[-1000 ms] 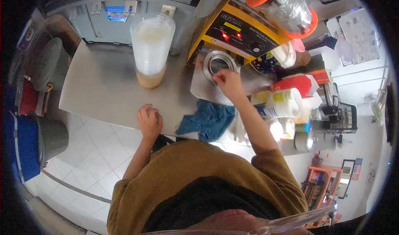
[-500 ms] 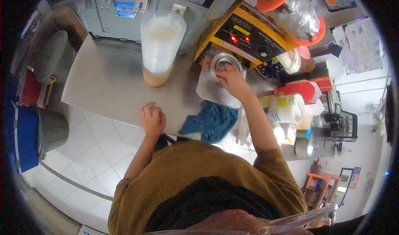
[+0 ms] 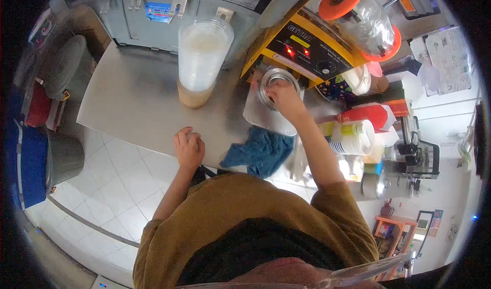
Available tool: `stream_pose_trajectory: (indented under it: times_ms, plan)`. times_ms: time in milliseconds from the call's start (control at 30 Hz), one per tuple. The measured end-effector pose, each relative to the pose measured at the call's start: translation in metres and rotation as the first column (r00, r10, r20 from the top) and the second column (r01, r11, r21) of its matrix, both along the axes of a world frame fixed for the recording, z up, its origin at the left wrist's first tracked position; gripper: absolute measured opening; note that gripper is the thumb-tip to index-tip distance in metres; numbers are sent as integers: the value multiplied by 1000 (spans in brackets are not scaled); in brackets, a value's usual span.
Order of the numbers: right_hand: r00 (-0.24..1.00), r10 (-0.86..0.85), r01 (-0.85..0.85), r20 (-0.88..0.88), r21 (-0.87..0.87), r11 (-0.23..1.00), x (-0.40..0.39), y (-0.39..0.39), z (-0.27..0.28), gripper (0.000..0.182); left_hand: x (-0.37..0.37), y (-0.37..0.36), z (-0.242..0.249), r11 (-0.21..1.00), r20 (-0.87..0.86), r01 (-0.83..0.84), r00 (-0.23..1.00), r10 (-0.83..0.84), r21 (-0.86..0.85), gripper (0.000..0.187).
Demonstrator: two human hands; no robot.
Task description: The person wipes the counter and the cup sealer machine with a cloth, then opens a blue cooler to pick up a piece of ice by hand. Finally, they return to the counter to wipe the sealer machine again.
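My right hand reaches into the round metal ring on the metal tray of the yellow and black cup sealing machine. Its fingers are drawn together inside the ring, and whatever they hold is hidden. At the near edge of the steel counter, my left hand rests with loosely bent fingers slightly apart, showing nothing in them. A tall stack of clear plastic cups stands on the counter between the hands and the back wall. Below the tray lies a crumpled blue cloth.
A roll of clear film with orange end discs sits on the machine. To the right are white cups and a red box. A grey bin stands on the tiled floor at left.
The view has shifted slightly. My right hand stays at the ring with little visible movement, and the fingers of my left hand have spread a little on the counter edge.
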State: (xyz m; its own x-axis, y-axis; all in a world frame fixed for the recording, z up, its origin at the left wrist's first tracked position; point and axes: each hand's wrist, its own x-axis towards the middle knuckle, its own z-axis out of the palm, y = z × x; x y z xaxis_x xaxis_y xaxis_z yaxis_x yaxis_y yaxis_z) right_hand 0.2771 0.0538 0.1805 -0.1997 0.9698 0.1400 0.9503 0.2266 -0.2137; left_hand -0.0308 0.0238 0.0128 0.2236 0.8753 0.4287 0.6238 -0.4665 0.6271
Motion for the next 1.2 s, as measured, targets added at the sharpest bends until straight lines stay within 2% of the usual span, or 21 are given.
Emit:
stream_pose_trajectory:
  times_ms: [100, 200, 300, 400, 500, 600, 700, 800, 900, 1000, 1100, 1200]
  plan:
    - [993, -23, 24, 119, -5, 1000, -1, 11, 3, 16, 0, -1, -1, 1000, -15, -4, 1000, 4, -11, 25]
    - [996, 34, -38, 88, 45, 998, 3, 13, -1, 16, 0, -1, 2, 1000, -16, -8, 1000, 8, 20, 18]
    - [992, 24, -25, 121, 6, 1000, 2, 8, -2, 15, -1, 0, -1, 1000, -25, -19, 1000, 19, 18, 20]
    - [983, -33, 30, 179, 21, 999, -6, 13, 9, 14, 0, 0, -4, 1000, 1, 1, 1000, -1, 16, 21]
    - [982, -82, 73, 173, 57, 996, 12, 33, -16, 13, -1, -1, 1, 1000, -26, -8, 1000, 8, 5, 22]
    - [976, 44, -33, 212, -54, 998, 4, 23, 3, 14, -1, 0, -1, 1000, -21, -2, 1000, 3, 25, 22]
    - [983, -40, 27, 179, 75, 997, 3, 23, -2, 13, -2, 0, -1, 1000, -28, 6, 1000, -6, -7, 21]
    - [962, -71, 79, 265, -20, 997, 18, 43, -9, 12, -1, 0, -1, 1000, -2, 3, 1000, -3, -4, 20]
    - [979, -97, 94, 177, 27, 995, 13, 40, -12, 13, -2, 0, -1, 1000, -9, 0, 1000, 0, -4, 20]
    - [950, -92, 107, 298, -34, 994, -4, 34, 5, 20, -1, 0, -4, 1000, -3, 1, 1000, -1, 20, 21]
    - [951, -187, 217, 245, -99, 971, 14, 45, -7, 20, -1, -1, -3, 1000, -8, -2, 1000, 2, -15, 21]
    - [951, -84, 93, 298, -13, 996, 8, 37, -5, 13, -1, -1, 1, 1000, -34, -11, 999, 12, 12, 21]
